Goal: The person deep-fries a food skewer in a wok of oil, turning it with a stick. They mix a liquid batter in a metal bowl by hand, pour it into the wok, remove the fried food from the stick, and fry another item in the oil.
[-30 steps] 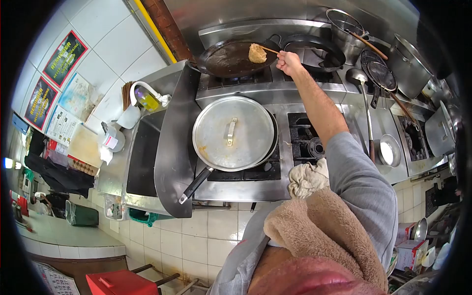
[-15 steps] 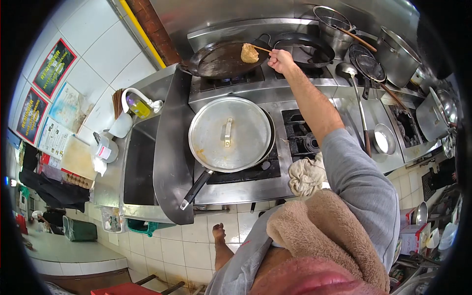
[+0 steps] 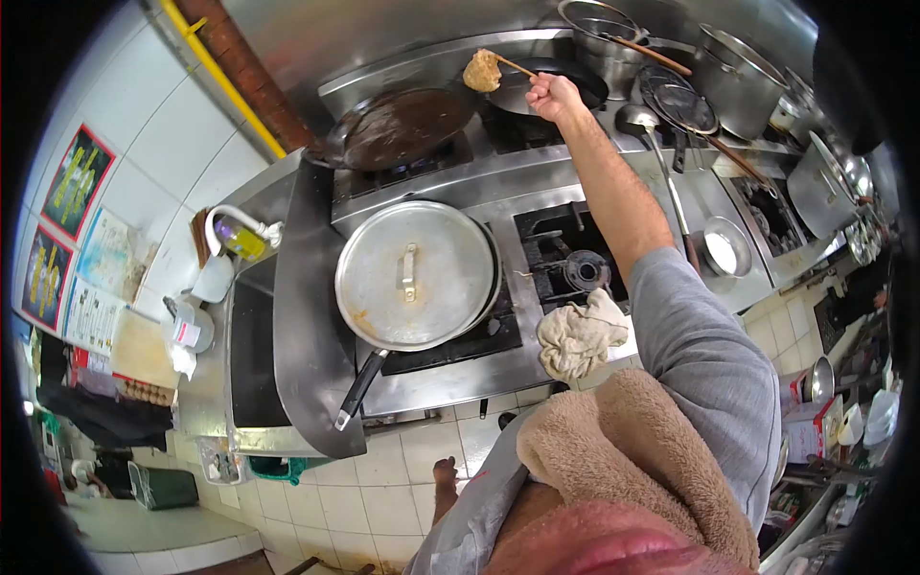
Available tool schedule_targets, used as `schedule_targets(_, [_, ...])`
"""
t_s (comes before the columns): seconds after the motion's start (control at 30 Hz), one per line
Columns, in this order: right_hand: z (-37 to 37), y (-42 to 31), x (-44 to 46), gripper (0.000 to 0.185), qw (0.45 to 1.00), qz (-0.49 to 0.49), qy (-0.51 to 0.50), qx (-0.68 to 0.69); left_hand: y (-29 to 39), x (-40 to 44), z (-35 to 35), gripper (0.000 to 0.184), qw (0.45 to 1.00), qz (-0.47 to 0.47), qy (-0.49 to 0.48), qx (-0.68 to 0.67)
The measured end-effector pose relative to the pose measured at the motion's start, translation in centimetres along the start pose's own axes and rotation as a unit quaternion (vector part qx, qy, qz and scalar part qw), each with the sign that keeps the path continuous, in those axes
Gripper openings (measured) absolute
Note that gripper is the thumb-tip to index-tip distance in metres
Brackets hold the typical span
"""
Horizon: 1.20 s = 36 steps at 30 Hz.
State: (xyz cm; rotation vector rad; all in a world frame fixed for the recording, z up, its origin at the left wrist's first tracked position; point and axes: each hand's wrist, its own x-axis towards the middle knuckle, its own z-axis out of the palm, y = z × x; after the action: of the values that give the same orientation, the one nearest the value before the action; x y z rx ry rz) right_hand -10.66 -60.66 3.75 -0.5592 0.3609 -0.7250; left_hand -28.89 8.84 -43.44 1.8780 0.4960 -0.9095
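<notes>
My right hand (image 3: 554, 96) is closed around a thin wooden stick with a tan, ragged lump (image 3: 482, 72) on its end, like a small oil mop. It holds this up over the rear burners, in front of a dark pan (image 3: 580, 80). Left of it a wide, oily, dark pan (image 3: 407, 129) sits on a rear burner. Below, on a front burner, stands a long-handled pan (image 3: 360, 385) under a large metal lid (image 3: 417, 278). My left hand (image 3: 446, 471) hangs low by my side above the floor, fingers curled, with nothing visible in it.
A crumpled cloth (image 3: 581, 335) lies on the stove's front edge beside a bare burner (image 3: 583, 271). To the right are a ladle (image 3: 661, 158), a metal bowl (image 3: 725, 247), strainers (image 3: 678, 101) and tall pots (image 3: 736, 81). A sink (image 3: 264, 355) with a faucet (image 3: 235, 218) is left.
My right hand has carried the mop-like tool from over the left rear pan up and rightward toward the other dark pan. The view has turned slightly; my left hand still hangs low.
</notes>
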Motion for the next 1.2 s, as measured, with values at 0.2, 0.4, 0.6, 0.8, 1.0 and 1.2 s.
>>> schedule_targets(0.2, [-6.7, -11.0, -3.2, 0.017, 0.997, -0.065, 0.031, -0.031, 3.1, -0.2, 0.8, 0.029, 0.998, 0.007, 0.012, 0.056])
schedule_targets(0.4, [-16.2, -22.4, -5.4, 0.017, 0.989, -0.090, 0.075, -0.086, 4.0, -3.2, 9.9, 0.024, 0.996, 0.040, 0.016, 0.081])
schedule_targets(0.6, [-24.6, -31.1, -3.6, 0.017, 0.971, -0.136, 0.139, -0.137, 0.6, -2.3, 21.0, 0.022, 0.996, 0.043, -0.004, 0.073])
schedule_targets(0.8, [-29.7, -34.4, -1.0, 0.016, 0.965, -0.142, 0.160, -0.153, 0.9, -5.3, 23.4, 0.027, 0.983, 0.107, -0.073, 0.133])
schedule_targets(1.0, [-33.1, -35.6, 1.6, 0.017, 0.960, -0.148, 0.180, -0.153, 3.3, -8.4, 21.5, 0.030, 0.998, 0.013, -0.064, 0.012])
schedule_targets(1.2, [-37.5, -33.5, 2.6, 0.022, 0.675, -0.307, 0.299, -0.601, 7.4, -11.4, 22.9, 0.031, 0.983, 0.117, -0.020, 0.143])
